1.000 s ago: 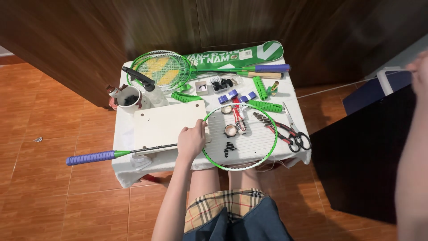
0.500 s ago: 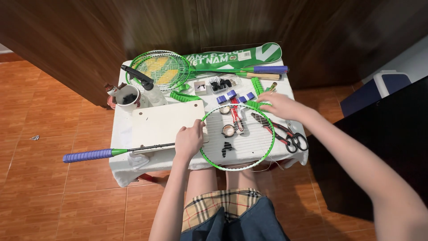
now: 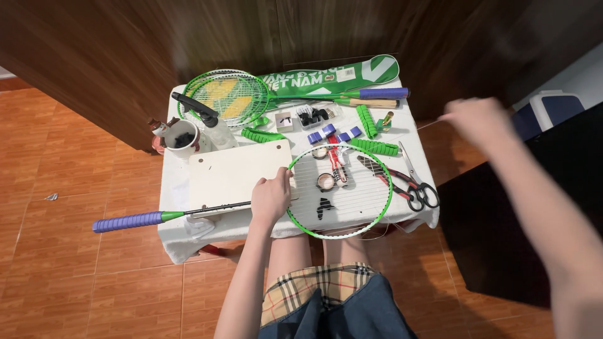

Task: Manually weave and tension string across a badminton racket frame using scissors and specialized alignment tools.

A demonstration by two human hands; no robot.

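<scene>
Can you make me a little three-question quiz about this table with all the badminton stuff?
1. True or false: the left hand rests on the green-framed badminton racket with the purple grip where the hoop meets the shaft.
2. Which lies just right of that racket's hoop on the small white table? A) black-handled scissors B) a banana C) a red ball
3. What colour is the long racket cover at the table's far edge?

Key
1. True.
2. A.
3. Green. The right hand is blurred, off the table's right side, with a thin string running from it.
</scene>
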